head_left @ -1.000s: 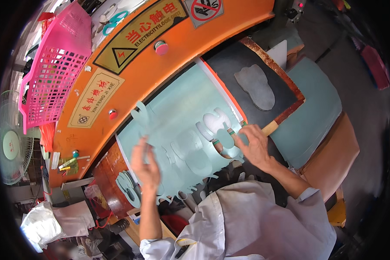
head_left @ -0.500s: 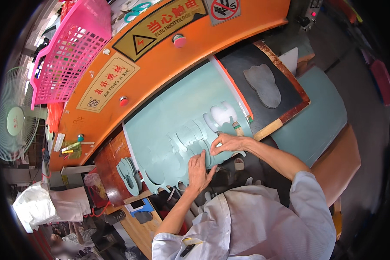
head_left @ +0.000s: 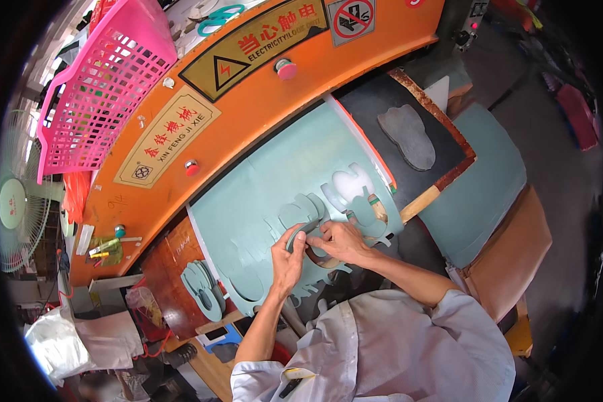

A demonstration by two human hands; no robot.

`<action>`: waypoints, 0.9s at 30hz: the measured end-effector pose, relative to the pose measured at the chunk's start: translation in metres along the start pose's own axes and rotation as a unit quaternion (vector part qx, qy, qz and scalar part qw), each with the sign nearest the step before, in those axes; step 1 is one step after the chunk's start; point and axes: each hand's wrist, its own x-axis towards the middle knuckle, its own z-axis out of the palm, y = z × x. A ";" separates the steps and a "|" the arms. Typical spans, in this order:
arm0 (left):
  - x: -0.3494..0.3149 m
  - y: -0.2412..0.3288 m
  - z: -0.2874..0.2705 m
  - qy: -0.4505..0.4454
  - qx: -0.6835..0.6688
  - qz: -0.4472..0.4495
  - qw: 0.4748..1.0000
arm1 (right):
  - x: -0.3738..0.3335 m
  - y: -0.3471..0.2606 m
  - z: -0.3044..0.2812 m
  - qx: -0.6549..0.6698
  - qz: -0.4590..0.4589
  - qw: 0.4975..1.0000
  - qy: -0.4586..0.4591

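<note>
Gently now: your left hand [head_left: 287,260] pinches a curved green piece [head_left: 307,228] over the near part of the green sheet [head_left: 268,164]; your right hand [head_left: 346,242], fingers bunched, sits just right of it, whether gripping I cannot tell. Supporting both ends should prevent bending.

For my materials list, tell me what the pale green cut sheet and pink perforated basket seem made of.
Pale green cut sheet: possibly foam or rubber, smooth, satin, with crisp cut edges. Pink perforated basket: likely moulded plastic, slightly glossy, evenly holed.

left hand [head_left: 287,265] partly hides green piece [head_left: 308,227]
</note>
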 end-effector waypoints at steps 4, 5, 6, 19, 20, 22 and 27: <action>0.008 0.021 -0.045 0.078 -0.030 0.055 0.995 | 0.006 0.018 0.024 -0.057 0.050 0.997 -0.026; 0.008 0.027 -0.058 0.079 -0.043 0.074 0.993 | 0.006 0.021 0.028 -0.060 0.045 0.997 -0.009; 0.012 0.034 -0.073 0.091 -0.047 0.086 0.991 | 0.005 0.023 0.030 -0.063 0.036 0.997 0.006; 0.001 0.059 -0.180 0.136 0.263 0.344 0.891 | -0.016 -0.016 0.043 0.146 0.065 0.953 -0.258; -0.001 0.037 -0.170 0.113 0.318 0.378 0.862 | -0.010 -0.016 0.046 0.167 0.079 0.933 -0.309; -0.020 -0.012 -0.142 0.040 0.370 0.381 0.846 | 0.000 -0.014 0.048 0.146 0.045 0.929 -0.336; -0.047 -0.096 -0.091 -0.066 0.373 0.324 0.867 | 0.012 -0.006 0.056 0.276 0.074 0.875 -0.390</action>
